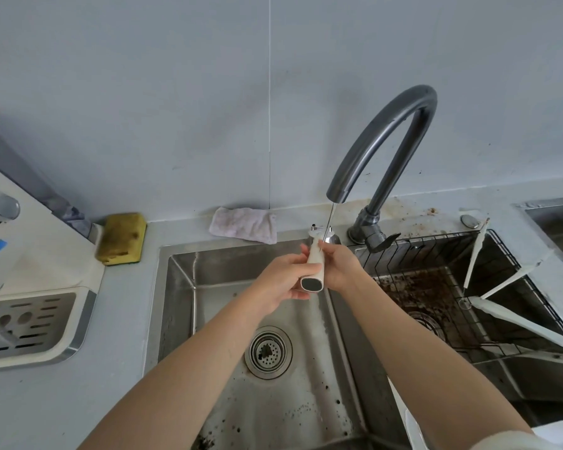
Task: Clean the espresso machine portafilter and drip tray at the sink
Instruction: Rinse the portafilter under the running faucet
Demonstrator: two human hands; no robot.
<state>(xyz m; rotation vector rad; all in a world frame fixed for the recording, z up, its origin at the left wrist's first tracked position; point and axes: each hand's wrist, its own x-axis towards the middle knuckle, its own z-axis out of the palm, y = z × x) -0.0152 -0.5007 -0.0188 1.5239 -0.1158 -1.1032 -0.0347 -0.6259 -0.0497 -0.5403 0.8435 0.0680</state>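
Fingers (330, 251) of the left hand (283, 280) and right hand (338, 269) wrap the portafilter (314, 267) handle at frame centre, above the sink (182, 271), under the faucet (387, 141) trickle. Best turn its metal head into the stream; drip tray (30, 323) sits lower left, seemingly unwashed.

The left sink basin (182, 303) lies open from its walls down to the drain strainer (268, 352). At the far rim the faucet (403, 125) arches overhead. A wire rack (420, 243) holding white strips (501, 282) fills the right basin (517, 391). The espresso machine (30, 254) crowds the tabletop (121, 336) at left.
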